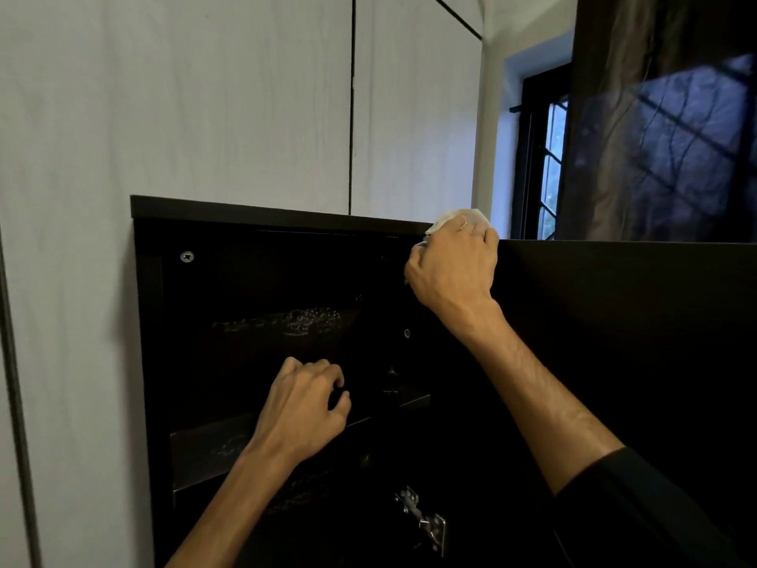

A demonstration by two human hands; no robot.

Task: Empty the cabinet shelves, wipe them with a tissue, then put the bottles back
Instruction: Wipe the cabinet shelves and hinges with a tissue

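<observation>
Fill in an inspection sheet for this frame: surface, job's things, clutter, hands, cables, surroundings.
Surface: dark shelf inside the open cabinet, bare, with pale smears or specks; upper shelf too dark to judge.
Job's things: white tissue at the cabinet's top right corner; no bottles seen.
Clutter: nothing seen.
Hands: right hand grips the tissue against the top edge; left hand has its fingers curled in front of the shelf and holds nothing visible.
Cables: nothing seen.
Surroundings: pale wood-grain panels behind, open dark door at right, metal hinge below, barred window, dark curtain.
</observation>
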